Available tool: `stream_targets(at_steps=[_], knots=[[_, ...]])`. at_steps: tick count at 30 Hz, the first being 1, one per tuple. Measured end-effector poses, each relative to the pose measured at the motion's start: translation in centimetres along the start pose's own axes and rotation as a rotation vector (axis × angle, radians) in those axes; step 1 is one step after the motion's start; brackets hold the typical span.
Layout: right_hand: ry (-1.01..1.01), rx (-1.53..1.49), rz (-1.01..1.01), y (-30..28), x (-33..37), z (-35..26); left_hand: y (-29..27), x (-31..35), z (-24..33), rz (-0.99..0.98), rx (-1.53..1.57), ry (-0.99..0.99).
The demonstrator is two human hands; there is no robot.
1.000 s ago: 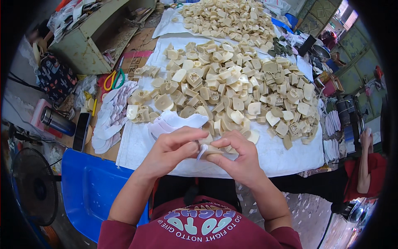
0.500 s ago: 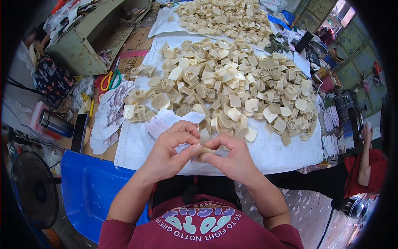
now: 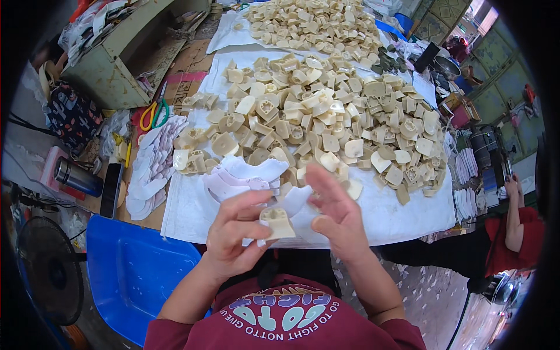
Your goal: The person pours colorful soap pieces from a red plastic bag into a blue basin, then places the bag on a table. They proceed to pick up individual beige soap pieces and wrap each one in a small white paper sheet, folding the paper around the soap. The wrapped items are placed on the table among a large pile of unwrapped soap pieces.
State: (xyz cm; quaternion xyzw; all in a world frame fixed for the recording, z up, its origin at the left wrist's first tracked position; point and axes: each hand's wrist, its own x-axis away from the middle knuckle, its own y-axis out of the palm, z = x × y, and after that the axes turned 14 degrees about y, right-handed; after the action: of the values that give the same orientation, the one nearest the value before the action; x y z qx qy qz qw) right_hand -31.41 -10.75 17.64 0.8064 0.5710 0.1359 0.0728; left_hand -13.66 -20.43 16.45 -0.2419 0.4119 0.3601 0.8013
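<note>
My left hand [image 3: 238, 233] grips a beige moulded shoe heel [image 3: 280, 226] between thumb and fingers, its hollowed end facing up. A white curved strip [image 3: 294, 201] extends from behind the heel toward my right fingertips; whether it is stuck to the heel I cannot tell. My right hand [image 3: 340, 219] is open, fingers stretched upward and thumb apart, to the right of the heel. Beyond my hands, more white curved pieces [image 3: 256, 169] lie in a loose stack on the white cloth [image 3: 402, 224]. A large heap of beige heels [image 3: 326, 111] covers the cloth behind them.
To the left are a pile of white cut pieces [image 3: 149, 166], scissors [image 3: 154, 114], a phone [image 3: 111, 188] and a dark flask [image 3: 79, 177]. A blue plastic tub [image 3: 134, 268] sits below the table edge beside a fan [image 3: 49, 265]. Another person [image 3: 513, 239] works at the right.
My hands have come apart from their pinch. The right one has opened and moved right; the left has turned, bringing the heel into plain view. The other person's arm has lowered slightly.
</note>
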Motion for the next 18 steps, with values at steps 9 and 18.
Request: stream_targets(at_steps=[9,18], knots=[[0.236,-0.28,-0.132,1.3,1.0,-1.0,-0.3,-0.5,0.3,-0.132,-0.217,0.104],[0.233,0.331,0.038,2.9,1.1,-2.3,1.3,-0.1,-0.8,-0.196,-0.437,0.016]])
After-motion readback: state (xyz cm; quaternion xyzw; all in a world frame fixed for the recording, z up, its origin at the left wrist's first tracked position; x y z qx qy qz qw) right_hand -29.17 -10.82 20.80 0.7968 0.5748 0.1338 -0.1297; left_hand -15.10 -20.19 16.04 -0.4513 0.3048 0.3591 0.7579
